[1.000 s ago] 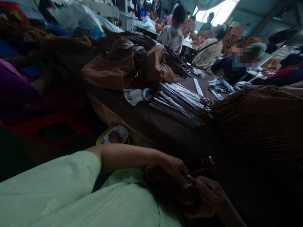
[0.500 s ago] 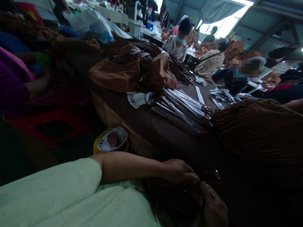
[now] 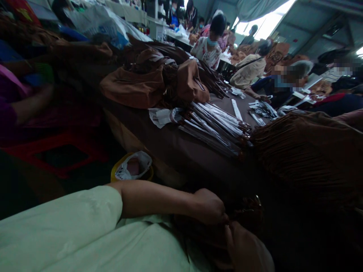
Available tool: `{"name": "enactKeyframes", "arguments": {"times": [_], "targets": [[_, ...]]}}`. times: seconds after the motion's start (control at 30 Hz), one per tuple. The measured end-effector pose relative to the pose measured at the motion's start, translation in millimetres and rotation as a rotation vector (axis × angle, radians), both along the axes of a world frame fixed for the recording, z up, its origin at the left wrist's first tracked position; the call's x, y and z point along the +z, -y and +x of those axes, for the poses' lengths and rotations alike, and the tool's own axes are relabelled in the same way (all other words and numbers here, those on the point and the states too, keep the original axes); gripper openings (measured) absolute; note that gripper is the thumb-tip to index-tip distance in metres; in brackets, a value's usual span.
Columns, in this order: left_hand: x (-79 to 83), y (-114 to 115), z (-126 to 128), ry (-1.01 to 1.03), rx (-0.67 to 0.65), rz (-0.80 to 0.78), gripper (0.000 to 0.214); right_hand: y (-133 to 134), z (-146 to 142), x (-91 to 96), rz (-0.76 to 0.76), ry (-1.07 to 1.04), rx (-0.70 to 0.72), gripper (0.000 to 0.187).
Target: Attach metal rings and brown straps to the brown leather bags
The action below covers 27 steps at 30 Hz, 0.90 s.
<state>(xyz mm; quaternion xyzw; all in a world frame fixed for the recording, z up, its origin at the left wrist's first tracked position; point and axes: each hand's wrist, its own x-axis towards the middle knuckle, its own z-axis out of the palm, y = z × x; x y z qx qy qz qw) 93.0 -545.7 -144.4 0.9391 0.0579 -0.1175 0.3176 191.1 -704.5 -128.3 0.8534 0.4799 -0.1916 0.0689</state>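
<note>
Low in the view, the left hand (image 3: pixel 211 207) and the right hand (image 3: pixel 248 247) are close together, with their fingers meeting over a dark brown piece (image 3: pixel 208 240). Both hands are pinched on this piece; which small part of it lies between the fingers is too dark to tell. The right hand shows its back. The brown piece lies just in front of the person's pale green clothes (image 3: pixel 68 230), and its outline is mostly lost in shadow. To the right of the left hand, a shiny metal part (image 3: pixel 257 200) stands up; I cannot tell if it belongs to the same piece.

Farther away, on the dark tabletop (image 3: pixel 159 132), there is a bundle of strips (image 3: pixel 214 122), partly wrapped in pale film. Behind the strips lie two brown bags (image 3: pixel 136 88), side by side. To the right, near the ends of the strips, is a thick brown stack (image 3: pixel 314 147) with many thin edges. Some white tags (image 3: pixel 263 109) lie behind this stack. Below the side of the tabletop, a yellow bucket (image 3: pixel 114 173) holds a white plastic bag (image 3: pixel 145 160). At the left, above a red stool (image 3: pixel 65 141), a co-worker's hand (image 3: pixel 42 96) is blurred.
</note>
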Motion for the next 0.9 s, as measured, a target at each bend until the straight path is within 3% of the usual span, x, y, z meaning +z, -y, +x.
{"name": "enactKeyframes", "arguments": {"times": [0.07, 0.17, 0.23, 0.33, 0.4, 0.47, 0.57, 0.63, 0.7, 0.8, 0.9], "targets": [[1.3, -2.5, -2.2, 0.007, -0.038, -0.008, 0.049, 1.1, 3.4, 4.3, 0.028, -0.080, 0.007, 0.032], [-1.7, -11.8, -3.8, 0.074, -0.103, -0.186, 0.044, 4.4, 24.2, 9.9, 0.141, -0.481, -0.032, 0.033], [-7.4, -16.3, -3.7, 0.111, -0.141, -0.500, 0.039, 8.1, 39.1, 10.8, 0.229, -0.763, -0.092, 0.034], [-17.1, -17.0, -3.2, 0.008, -0.163, -1.074, 0.041, 13.7, 47.9, 3.9, 0.290, -1.045, -0.183, 0.043], [-19.9, -17.3, -3.8, -0.054, -0.178, -1.224, 0.045, 14.7, 44.6, -5.8, 0.327, -1.180, -0.259, 0.051], [-17.5, -20.4, -5.1, -0.002, -0.219, -1.088, 0.044, 11.4, 38.9, -16.5, 0.368, -1.258, -0.364, 0.055], [-8.3, -25.6, -5.7, 0.069, -0.280, -0.526, 0.042, 0.6, 32.3, -26.7, 0.300, -1.202, -0.438, 0.052], [-4.4, -23.3, -4.0, 0.003, -0.286, -0.159, 0.041, -5.9, 27.5, -26.1, 0.207, -1.014, -0.390, 0.050], [-5.4, -15.0, -1.0, -0.071, -0.279, 0.040, 0.038, -8.3, 19.7, -19.3, 0.162, -0.740, -0.270, 0.048], [-13.6, 1.4, 3.5, -0.038, -0.353, 0.063, 0.028, -3.6, 6.1, -3.0, 0.148, -0.412, -0.097, 0.044], [-19.7, 8.6, 4.8, 0.084, -0.511, -0.165, 0.025, 3.6, 3.0, 7.7, 0.085, -0.519, 0.026, 0.045]]}}
